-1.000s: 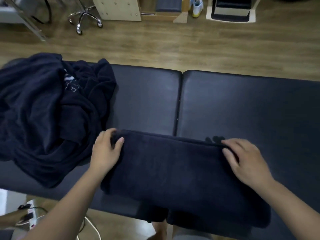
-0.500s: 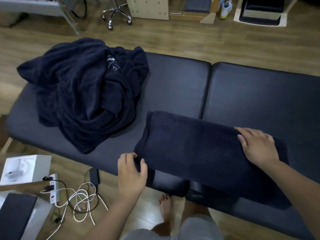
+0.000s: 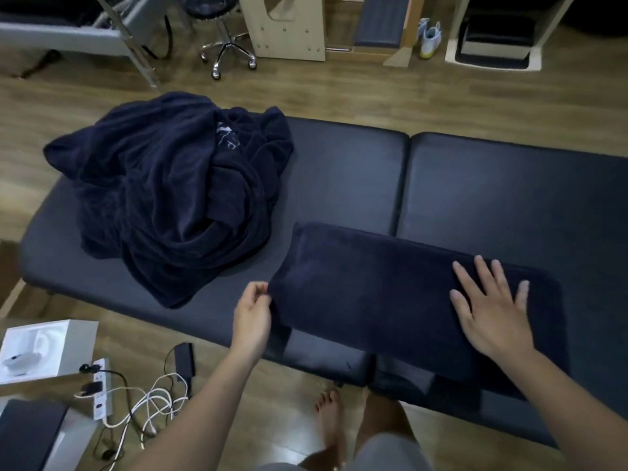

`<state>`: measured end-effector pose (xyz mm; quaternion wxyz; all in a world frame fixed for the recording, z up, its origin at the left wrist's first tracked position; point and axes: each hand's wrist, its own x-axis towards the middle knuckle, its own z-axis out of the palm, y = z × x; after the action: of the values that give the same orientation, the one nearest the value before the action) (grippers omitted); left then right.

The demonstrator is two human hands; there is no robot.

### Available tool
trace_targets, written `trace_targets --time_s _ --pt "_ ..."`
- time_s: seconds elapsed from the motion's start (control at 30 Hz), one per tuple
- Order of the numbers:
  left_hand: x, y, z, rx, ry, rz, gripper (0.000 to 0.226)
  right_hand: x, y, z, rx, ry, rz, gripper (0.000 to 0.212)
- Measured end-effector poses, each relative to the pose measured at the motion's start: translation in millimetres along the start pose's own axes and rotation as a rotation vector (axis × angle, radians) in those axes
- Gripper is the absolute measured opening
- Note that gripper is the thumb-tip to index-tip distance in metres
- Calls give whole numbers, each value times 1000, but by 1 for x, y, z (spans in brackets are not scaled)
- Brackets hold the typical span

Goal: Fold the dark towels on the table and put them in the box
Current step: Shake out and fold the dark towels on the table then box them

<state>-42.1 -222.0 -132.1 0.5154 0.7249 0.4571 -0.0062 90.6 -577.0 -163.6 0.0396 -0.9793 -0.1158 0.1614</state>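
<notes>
One folded towel (image 3: pixel 373 294), long axis left-right, right hand (image 3: pixel 492 314) flat atop

Dim, flat indoor light: the folded towel (image 3: pixel 373 300) barely separates from the black padded table (image 3: pixel 492 198), whose far half shows a faint sheen. Beyond the table the wooden floor (image 3: pixel 373 96) bows with wide-angle distortion; cables (image 3: pixel 146 406) left of it look soft.

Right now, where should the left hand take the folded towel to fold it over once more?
Pinch the folded towel at the near corner of its short left edge, coming from the left. It lies as a long strip, the right hand presses its right end flat, and the left end is free beside the left hand.
</notes>
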Motion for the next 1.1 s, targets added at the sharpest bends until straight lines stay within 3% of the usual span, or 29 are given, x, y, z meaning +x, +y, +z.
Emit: trace_targets --time_s 0.1,0.23,0.3,0.37,0.4,0.47,0.53,0.67,0.83,0.9,1.0,1.1 --pt "11 30 12 139 -10 165 16 12 8 -5 -19 32 -19 72" --pt "46 67 38 604 82 308 47 23 28 -7 -12 61 41 72" --pt "48 82 61 897 162 687 46 29 37 -4 -34 111 41 67" --pt "38 93 92 991 33 1125 46 37 42 -4 -15 182 15 59" --pt "34 91 109 1031 -87 1236 48 41 43 -6 3 217 -12 55" --pt "37 83 134 1131 -207 1216 49 47 43 -8 41 281 -76 49" --pt "54 85 146 1126 -147 1160 41 53 42 -12 114 335 -108 48" --pt "77 119 149 992 7 1242 30 58 46 -23 221 496 -144 38" --pt "66 128 144 968 61 1163 21 71 51 -6 144 365 -94 35" --pt "27 113 148 975 -51 1187 27 75 51 -4 163 358 -81 33" --pt "-33 79 156 1108 -355 1195 49 79 55 -5 284 323 54 36" --pt "-38 53 158 1239 -449 1078 63 87 54 -3 338 253 158 39"
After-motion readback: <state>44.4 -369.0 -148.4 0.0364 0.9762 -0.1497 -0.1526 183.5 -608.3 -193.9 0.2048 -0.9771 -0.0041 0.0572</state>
